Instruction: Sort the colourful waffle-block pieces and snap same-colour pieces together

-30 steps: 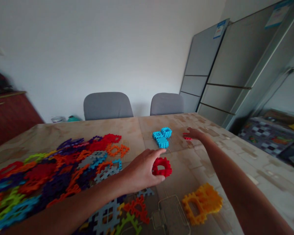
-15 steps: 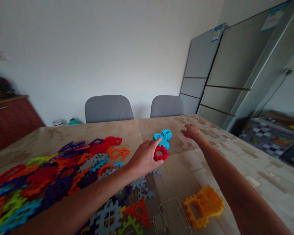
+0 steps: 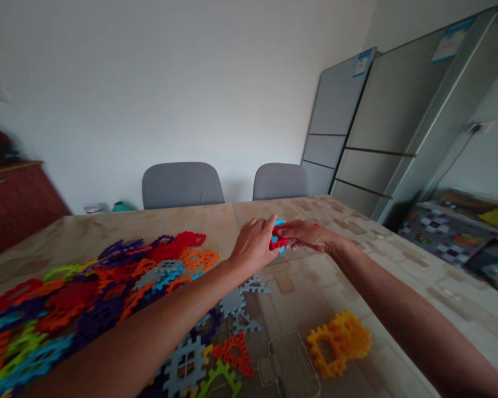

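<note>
In the head view, my left hand (image 3: 254, 242) grips a red toothed interlocking block (image 3: 281, 242) above the middle of the table, thumb and fingers at its left side. My right hand (image 3: 311, 234) meets it from the right, its fingers closed on the red plastic. Whether the right fingers hold a separate red piece is hidden. Light blue toothed blocks (image 3: 279, 222) show in part just behind the hands. A joined yellow block shape (image 3: 339, 342) lies nearer to me, at the right.
A wide heap of mixed interlocking pieces (image 3: 103, 293) covers the table's left side. Loose grey pieces (image 3: 232, 301), an orange one (image 3: 236, 352) and a green one (image 3: 221, 379) lie near its right edge. Two grey chairs (image 3: 182, 185) stand beyond the patterned table (image 3: 398, 265).
My right hand has come left from the table's far right to the red block. The left hand has moved slightly up, and both hands now meet at the block.
</note>
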The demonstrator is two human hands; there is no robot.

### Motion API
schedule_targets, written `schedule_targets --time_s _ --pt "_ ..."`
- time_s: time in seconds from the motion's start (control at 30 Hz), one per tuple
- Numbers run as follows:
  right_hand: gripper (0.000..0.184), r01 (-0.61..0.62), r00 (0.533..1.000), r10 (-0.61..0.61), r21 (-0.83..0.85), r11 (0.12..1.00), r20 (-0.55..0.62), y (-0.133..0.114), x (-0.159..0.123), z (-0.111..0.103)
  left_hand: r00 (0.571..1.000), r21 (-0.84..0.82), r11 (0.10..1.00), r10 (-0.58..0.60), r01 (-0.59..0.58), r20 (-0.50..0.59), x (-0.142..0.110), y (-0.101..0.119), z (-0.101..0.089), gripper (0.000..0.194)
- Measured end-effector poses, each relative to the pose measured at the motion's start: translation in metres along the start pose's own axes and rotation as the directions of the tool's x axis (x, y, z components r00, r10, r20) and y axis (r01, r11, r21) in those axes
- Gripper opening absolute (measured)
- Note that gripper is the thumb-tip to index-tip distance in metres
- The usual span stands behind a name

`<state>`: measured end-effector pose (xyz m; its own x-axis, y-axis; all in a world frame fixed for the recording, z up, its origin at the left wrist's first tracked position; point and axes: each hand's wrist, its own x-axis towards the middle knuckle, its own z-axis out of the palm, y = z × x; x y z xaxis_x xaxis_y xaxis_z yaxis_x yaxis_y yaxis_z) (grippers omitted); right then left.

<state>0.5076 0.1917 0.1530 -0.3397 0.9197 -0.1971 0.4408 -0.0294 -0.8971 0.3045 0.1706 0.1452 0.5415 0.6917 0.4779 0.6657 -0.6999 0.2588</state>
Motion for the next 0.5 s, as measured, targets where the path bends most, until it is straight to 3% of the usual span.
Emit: schedule_targets --time_s 0.1,0.23,0.37,0.5 --pt "0.032 -0.069 0.985 0.06 -0.053 0.996 -0.16 0.003 0.005 -0.031 0.999 -0.053 0.998 0.033 -0.033 -0.019 0.003 0.007 -0.009 0.084" --pt "0.03 -0.267 0.91 0.209 -0.119 0.956 -0.358 0.022 0.018 -0.067 0.995 -0.143 0.985 0.095 -0.098 -0.03 -0.021 0.013 -0.022 0.075" --pt "0.033 -0.438 0.84 0.332 -0.173 0.882 -0.43 0.047 0.037 -0.074 0.992 -0.178 0.976 0.126 -0.124 0.0 -0.057 0.009 -0.031 0.072" --pt "0.032 -0.516 0.816 0.369 -0.271 0.813 -0.446 0.061 0.054 -0.07 0.992 -0.164 0.98 0.117 -0.109 0.038 -0.082 -0.005 -0.041 0.067"
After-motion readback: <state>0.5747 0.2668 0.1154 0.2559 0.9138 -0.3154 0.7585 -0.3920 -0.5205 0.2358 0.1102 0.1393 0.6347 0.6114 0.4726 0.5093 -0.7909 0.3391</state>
